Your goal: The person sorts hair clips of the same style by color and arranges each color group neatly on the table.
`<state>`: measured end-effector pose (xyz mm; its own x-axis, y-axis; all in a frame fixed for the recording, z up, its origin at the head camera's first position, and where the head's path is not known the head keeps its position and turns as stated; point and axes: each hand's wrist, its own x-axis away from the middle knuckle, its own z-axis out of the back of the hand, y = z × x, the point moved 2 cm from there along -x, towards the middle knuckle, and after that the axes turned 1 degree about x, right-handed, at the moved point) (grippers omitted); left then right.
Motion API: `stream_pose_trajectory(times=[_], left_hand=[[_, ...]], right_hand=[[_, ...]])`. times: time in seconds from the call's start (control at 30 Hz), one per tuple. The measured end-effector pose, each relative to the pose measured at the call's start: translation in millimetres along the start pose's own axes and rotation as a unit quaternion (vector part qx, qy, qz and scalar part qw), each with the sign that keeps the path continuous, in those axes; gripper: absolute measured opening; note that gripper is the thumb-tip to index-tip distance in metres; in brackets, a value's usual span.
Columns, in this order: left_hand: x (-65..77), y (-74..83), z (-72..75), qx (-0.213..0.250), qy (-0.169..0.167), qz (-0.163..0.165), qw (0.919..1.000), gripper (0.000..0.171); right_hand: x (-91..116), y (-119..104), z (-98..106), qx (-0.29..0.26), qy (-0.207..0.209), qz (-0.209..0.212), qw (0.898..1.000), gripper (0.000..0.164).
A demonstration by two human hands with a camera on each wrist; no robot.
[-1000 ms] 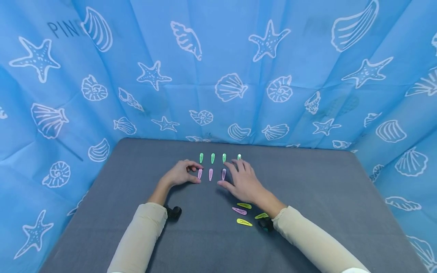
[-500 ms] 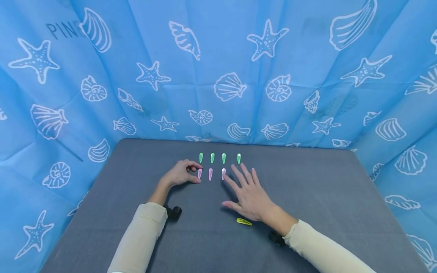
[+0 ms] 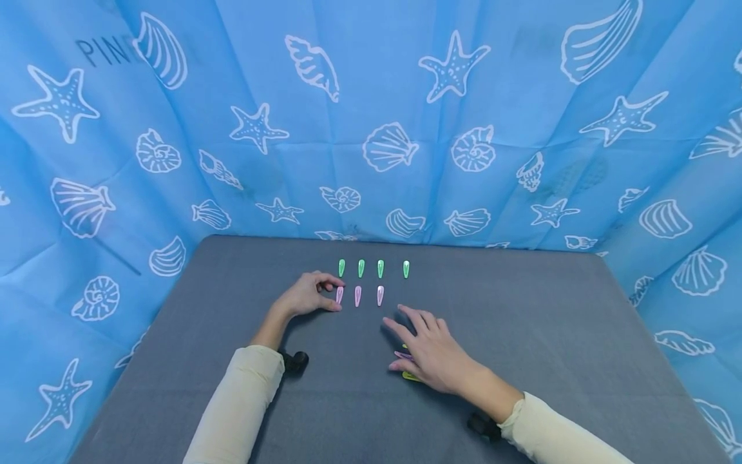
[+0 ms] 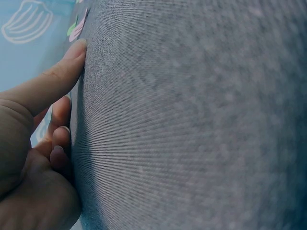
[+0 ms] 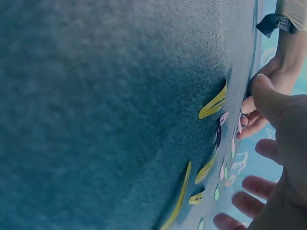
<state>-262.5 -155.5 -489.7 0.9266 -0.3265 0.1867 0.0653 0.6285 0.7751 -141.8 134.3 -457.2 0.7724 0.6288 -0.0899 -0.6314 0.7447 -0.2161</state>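
My left hand (image 3: pixel 307 295) rests on the grey cloth, its thumb and index fingertip at the two ends of the leftmost pink hair clip (image 3: pixel 339 296). Two more pink clips, a middle one (image 3: pixel 357 296) and a right one (image 3: pixel 380 296), lie beside it in a row. My right hand (image 3: pixel 437 354) hovers with spread fingers over a loose group of clips and holds nothing. In the right wrist view that group shows several yellow hair clips (image 5: pixel 214 103) and one pink clip (image 5: pixel 224 118). The right hand hides most of them in the head view.
A row of green hair clips (image 3: pixel 361 268) lies behind the pink row. Grey cloth covers the table (image 3: pixel 522 309). A blue curtain (image 3: pixel 371 77) with white shell drawings hangs along the back and sides. Dark devices sit at the left wrist (image 3: pixel 295 363) and right wrist (image 3: pixel 484 425).
My right hand has drawn back from the rightmost pink clip, toward me and slightly right, over the loose clips. The left hand has stayed in place.
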Motion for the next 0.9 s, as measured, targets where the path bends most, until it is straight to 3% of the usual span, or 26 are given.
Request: stream_pose_trajectory(times=[0.23, 0.6, 0.9], left_hand=[[-1.6, -2.9, -0.1, -0.006, -0.001, -0.008, 0.9999, 0.047], [-0.6, -0.7, -1.2, -0.008, -0.006, -0.007, 0.9999, 0.047], [-4.1, -3.9, -1.4, -0.001, -0.004, -0.022, 0.9997, 0.047]], right_hand=[[5.4, 1.4, -0.3, -0.007, 0.0, 0.013, 1.0, 0.059], [6.5, -1.8, -4.9, -0.078, -0.027, 0.023, 0.996, 0.035], [4.7, -5.0, -4.6, -0.118, -0.016, 0.034, 0.992, 0.014]])
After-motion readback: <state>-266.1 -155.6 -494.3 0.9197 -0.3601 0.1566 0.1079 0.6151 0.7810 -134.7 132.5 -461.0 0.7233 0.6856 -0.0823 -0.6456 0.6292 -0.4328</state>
